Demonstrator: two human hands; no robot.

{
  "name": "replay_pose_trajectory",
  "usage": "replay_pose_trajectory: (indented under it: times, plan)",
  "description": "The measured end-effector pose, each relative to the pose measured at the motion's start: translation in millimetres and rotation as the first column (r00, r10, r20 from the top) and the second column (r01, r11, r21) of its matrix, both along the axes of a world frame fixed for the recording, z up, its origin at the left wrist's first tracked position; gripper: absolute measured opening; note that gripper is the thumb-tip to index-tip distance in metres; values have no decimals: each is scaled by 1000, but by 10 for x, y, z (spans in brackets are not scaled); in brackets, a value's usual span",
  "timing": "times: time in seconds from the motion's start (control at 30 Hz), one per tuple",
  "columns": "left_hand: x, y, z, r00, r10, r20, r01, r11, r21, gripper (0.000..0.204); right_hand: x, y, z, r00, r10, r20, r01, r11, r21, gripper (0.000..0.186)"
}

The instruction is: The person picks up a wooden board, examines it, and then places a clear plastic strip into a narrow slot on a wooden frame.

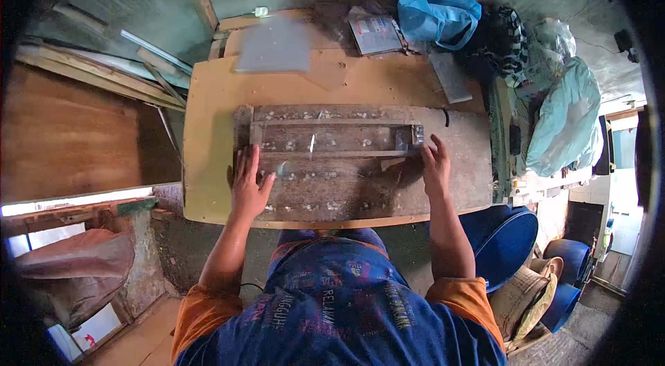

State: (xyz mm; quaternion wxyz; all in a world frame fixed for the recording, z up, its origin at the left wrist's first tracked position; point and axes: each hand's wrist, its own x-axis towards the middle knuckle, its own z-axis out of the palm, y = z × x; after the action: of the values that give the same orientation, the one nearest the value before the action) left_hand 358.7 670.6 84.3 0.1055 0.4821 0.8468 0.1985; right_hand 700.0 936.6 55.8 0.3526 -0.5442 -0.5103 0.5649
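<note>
A long, narrow, clear plastic piece [332,154], seemingly a frame or channel, lies across a stained wooden board [464,158]. A small dark block [417,135] sits at its right end. My left hand [247,184] rests at the piece's left end, fingers stretched and thumb apart. My right hand [436,168] is at the right end beside the dark block, fingers loosely bent and apart; whether its fingertips touch the piece I cannot tell.
The tan table [208,103] bears a translucent sheet [273,44], flat packages [374,36], a blue bag [438,9] and pale green plastic bags [561,117]. Wooden offcuts [104,75] lean at left. Blue barrels [506,241] stand at lower right.
</note>
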Motion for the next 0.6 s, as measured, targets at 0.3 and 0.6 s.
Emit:
replay_pose_trajectory:
  times: [0.3,0.6]
  plan:
    - [61,-62,-39,998,59,-2,-59,996,-68,78,-158,276,56,994,-55,-93,69,985,159,45]
    - [164,-41,8,997,73,-18,-74,996,-51,78,-132,329,47,883,-255,393,-39,796,604,47]
